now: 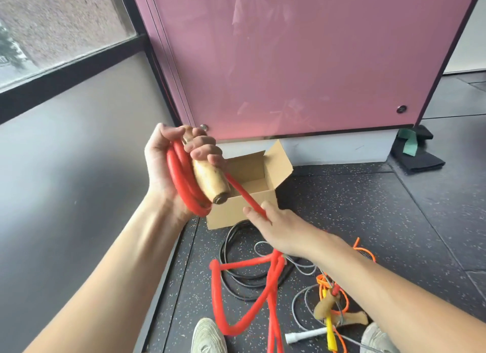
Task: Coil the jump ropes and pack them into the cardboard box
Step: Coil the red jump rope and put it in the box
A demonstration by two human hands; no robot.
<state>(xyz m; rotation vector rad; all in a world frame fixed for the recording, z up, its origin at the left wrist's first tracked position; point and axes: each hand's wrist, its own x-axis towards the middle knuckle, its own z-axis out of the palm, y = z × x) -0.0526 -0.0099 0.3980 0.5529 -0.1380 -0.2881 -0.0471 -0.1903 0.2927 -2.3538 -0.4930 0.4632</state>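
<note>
My left hand (168, 166) grips a wooden handle (210, 179) together with a few loops of thick red jump rope (181, 184). From the handle a taut red strand (244, 195) runs down to my right hand (281, 229), which holds it between the fingers just in front of the open cardboard box (252, 205). The box stands on the floor with its flaps up and looks empty inside. The remaining red rope (218, 297) lies in loose bends on the floor below my right arm.
Black (228, 247), grey (302, 300) and orange (365, 250) ropes lie tangled on the speckled dark floor, with wooden, yellow and white handles (328, 323) near my shoes (207, 337). A pink panel (302, 63) rises behind the box. A grey wall (79, 155) runs along the left.
</note>
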